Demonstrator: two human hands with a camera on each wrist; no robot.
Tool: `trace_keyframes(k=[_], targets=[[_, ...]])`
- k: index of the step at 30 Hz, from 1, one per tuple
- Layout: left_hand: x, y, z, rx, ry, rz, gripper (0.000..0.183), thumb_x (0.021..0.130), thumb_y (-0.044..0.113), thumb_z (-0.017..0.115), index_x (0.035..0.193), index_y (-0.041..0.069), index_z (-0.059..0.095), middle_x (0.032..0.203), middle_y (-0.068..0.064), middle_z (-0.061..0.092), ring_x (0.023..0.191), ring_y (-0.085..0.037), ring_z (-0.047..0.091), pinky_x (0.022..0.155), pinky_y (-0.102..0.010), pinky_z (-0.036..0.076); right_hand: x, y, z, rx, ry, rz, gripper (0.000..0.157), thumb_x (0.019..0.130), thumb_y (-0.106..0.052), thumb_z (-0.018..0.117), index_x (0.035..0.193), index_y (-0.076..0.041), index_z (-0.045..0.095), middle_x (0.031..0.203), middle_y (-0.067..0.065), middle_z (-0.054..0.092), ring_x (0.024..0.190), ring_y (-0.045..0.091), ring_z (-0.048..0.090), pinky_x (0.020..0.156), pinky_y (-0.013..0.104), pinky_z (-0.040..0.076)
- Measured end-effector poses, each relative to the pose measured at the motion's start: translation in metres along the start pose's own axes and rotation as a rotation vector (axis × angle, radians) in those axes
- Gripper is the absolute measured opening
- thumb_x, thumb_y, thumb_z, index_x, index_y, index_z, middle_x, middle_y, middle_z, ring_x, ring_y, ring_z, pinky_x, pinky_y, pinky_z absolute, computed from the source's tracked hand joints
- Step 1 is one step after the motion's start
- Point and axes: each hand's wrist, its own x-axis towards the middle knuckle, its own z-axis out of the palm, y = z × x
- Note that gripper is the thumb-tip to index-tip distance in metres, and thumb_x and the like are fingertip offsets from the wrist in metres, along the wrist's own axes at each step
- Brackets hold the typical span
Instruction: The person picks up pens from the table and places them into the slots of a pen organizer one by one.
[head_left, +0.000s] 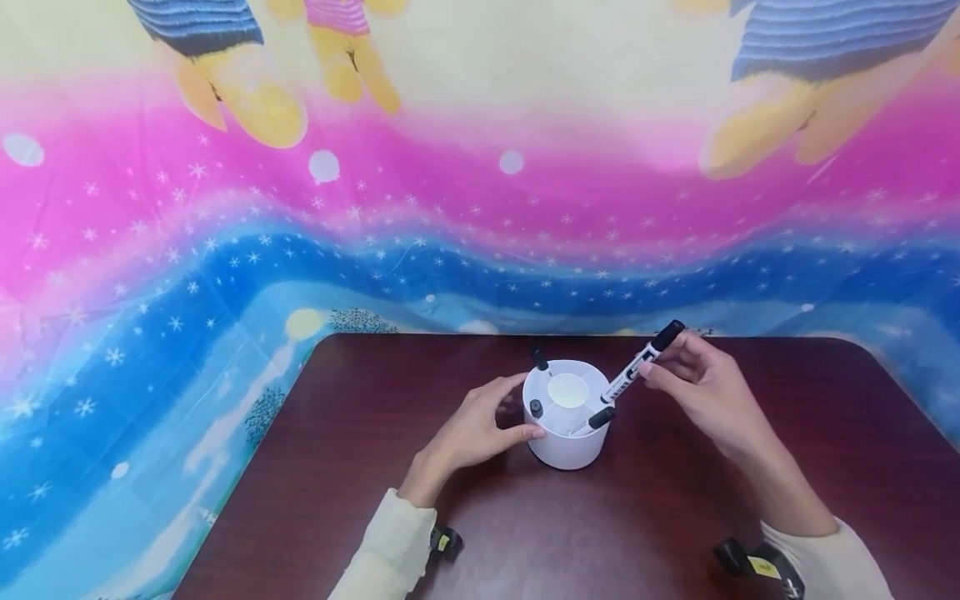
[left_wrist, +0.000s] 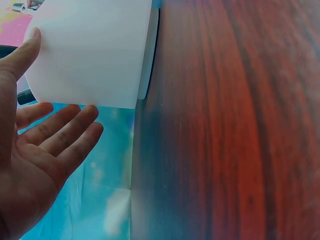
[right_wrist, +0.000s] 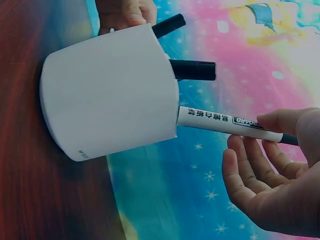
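Note:
A round white pen organizer (head_left: 564, 450) with dividers and a central cup stands upright on the table. Inside are three black-capped markers: one at the back left (head_left: 540, 359), one at the left (head_left: 536, 408), and one leaning over the front-right rim (head_left: 602, 417). My left hand (head_left: 480, 421) is at the organizer's left side, thumb by the front rim. In the left wrist view its fairly straight fingers (left_wrist: 75, 130) meet the white wall. My right hand (head_left: 708, 392) pinches a white whiteboard marker (head_left: 630, 373), tilted, black end up, its lower end at the organizer's right rim.
The dark red-brown wooden table (head_left: 337, 467) has rounded far corners. Behind it hangs a colourful cloth backdrop (head_left: 450, 192) with snowflakes and cartoon figures. Black wrist devices, left (head_left: 446, 542) and right (head_left: 757, 567), sit by the pale sleeves.

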Motion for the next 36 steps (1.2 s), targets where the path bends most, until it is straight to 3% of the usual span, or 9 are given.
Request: trace_keyframes(k=[10, 18, 36], targets=[[0.000, 0.001, -0.001, 0.010, -0.005, -0.009, 0.084, 0.090, 0.051, 0.086, 0.162, 0.027, 0.049, 0.145, 0.004, 0.066, 0.119, -0.014, 0.071, 0.106, -0.037, 0.059, 0.002, 0.007, 0.008, -0.056, -0.009, 0.005, 0.030, 0.102, -0.021, 0.076, 0.121, 0.000, 0.065, 0.109, 0.000, 0.073, 0.100, -0.007, 0.071, 0.084, 0.013, 0.060], [0.000, 0.000, 0.000, 0.017, 0.000, -0.003, 0.083, 0.090, 0.050, 0.086, 0.161, 0.025, 0.050, 0.143, 0.003, 0.067, 0.119, -0.014, 0.071, 0.106, -0.038, 0.059, 0.002, 0.011, 0.016, -0.051, -0.003, -0.074, 0.020, 0.100, -0.011, 0.077, 0.113, 0.002, 0.069, 0.104, 0.004, 0.077, 0.095, -0.002, 0.074, 0.084, 0.015, 0.061], [0.001, -0.003, 0.002, 0.030, 0.002, -0.004, 0.083, 0.091, 0.052, 0.085, 0.161, 0.028, 0.049, 0.143, 0.004, 0.067, 0.117, -0.014, 0.071, 0.105, -0.038, 0.059, 0.000, 0.017, 0.025, -0.113, -0.034, -0.083, 0.019, 0.100, -0.013, 0.078, 0.113, -0.001, 0.072, 0.106, 0.018, 0.076, 0.091, 0.010, 0.076, 0.082, 0.016, 0.060]])
